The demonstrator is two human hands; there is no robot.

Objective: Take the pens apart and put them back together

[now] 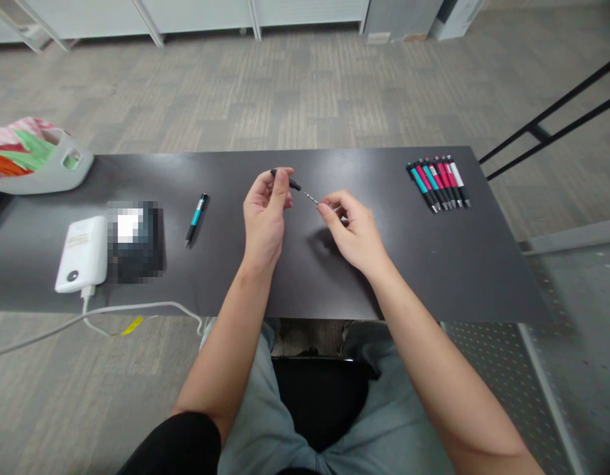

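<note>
Over the middle of the dark table, my left hand (267,210) pinches a black pen barrel (288,180) between thumb and fingers. A thin pale pen refill (309,196) stretches from the barrel's end to my right hand (352,224), whose thumb and fingertips are closed on it. Whether the refill's tip lies inside the barrel or just at its mouth, I cannot tell. To the left of my hands lies a teal-and-black pen (197,218), untouched. Over on the right, several pens (438,183) with teal, pink and white parts lie side by side in a row.
A white power bank (82,254) with a white cable (136,307) sits at the left, beside a pixelated dark object (136,254). A white basket (70,171) with colourful bags stands at the far left. Black metal bars (540,134) rise past the table's right edge.
</note>
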